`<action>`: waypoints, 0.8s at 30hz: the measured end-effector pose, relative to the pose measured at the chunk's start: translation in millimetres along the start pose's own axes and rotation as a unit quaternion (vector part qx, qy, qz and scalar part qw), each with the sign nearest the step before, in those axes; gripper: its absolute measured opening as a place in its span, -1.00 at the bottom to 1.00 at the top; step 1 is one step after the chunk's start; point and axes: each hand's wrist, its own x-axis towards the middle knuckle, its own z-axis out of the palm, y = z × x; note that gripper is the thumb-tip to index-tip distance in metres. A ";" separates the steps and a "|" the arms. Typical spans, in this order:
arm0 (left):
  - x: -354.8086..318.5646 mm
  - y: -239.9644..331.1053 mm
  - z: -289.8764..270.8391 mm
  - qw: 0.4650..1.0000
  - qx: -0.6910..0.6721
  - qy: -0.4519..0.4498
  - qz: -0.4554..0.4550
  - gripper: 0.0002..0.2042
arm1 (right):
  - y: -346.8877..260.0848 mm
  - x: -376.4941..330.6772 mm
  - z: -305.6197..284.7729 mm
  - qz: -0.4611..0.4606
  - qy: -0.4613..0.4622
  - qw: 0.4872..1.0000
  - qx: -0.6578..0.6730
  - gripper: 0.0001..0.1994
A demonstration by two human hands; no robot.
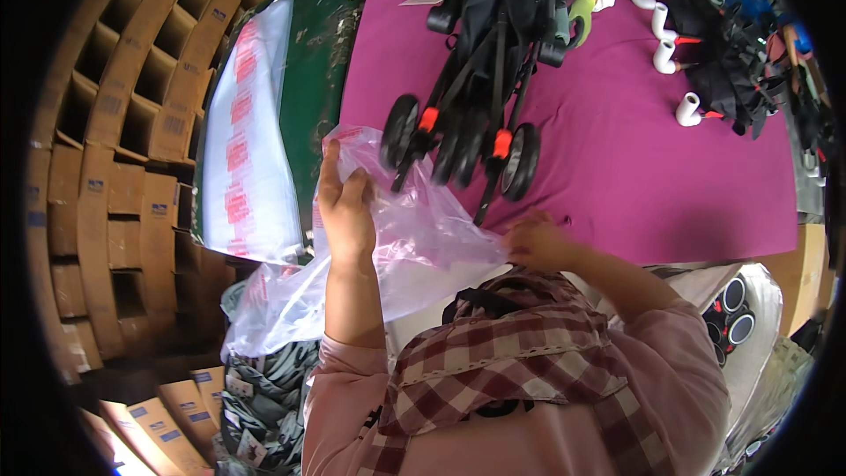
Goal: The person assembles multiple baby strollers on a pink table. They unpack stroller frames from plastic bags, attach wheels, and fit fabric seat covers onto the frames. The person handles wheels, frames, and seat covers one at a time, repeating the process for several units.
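A clear plastic bag (414, 229) with some red print stretches between my two hands at the table's near edge. My left hand (346, 211) holds its upper left side, index finger raised and the other fingers curled on the film. At the bag's right end, my right hand (539, 242) is closed on the edge, its fingertips partly hidden. Just beyond the bag lies a folded stroller (476, 79), black-framed, with black wheels and red parts turned toward me. The bag's film reaches close to the left wheels; whether they touch, I cannot tell.
A co-worker's green-gloved hand (580, 19) is beside the stroller on the purple-covered table (634, 185). Left, a stack of plastic bags (251, 141) rests on a green surface (308, 62). Cardboard boxes (132, 123) line the left side. Black frames with white tube ends (687, 110) lie right.
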 end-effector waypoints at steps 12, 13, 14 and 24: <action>228.5 -38.6 217.9 0.985 0.170 0.023 -0.011 -0.40 | 206.7 87.3 -227.1 -0.068 0.238 0.969 0.014 -0.82; 240.8 -39.2 230.6 0.985 0.170 0.023 -0.008 -0.40 | 218.8 90.8 -248.7 -0.037 0.238 0.970 0.012 -0.82; 251.4 -35.2 242.5 0.985 0.172 0.026 -0.004 -0.39 | 230.1 95.4 -272.8 -0.010 0.238 0.971 0.010 -0.81; 289.3 18.9 226.0 0.959 0.263 -0.014 0.102 -0.49 | 235.8 161.4 -252.9 0.058 0.576 0.716 0.389 -0.65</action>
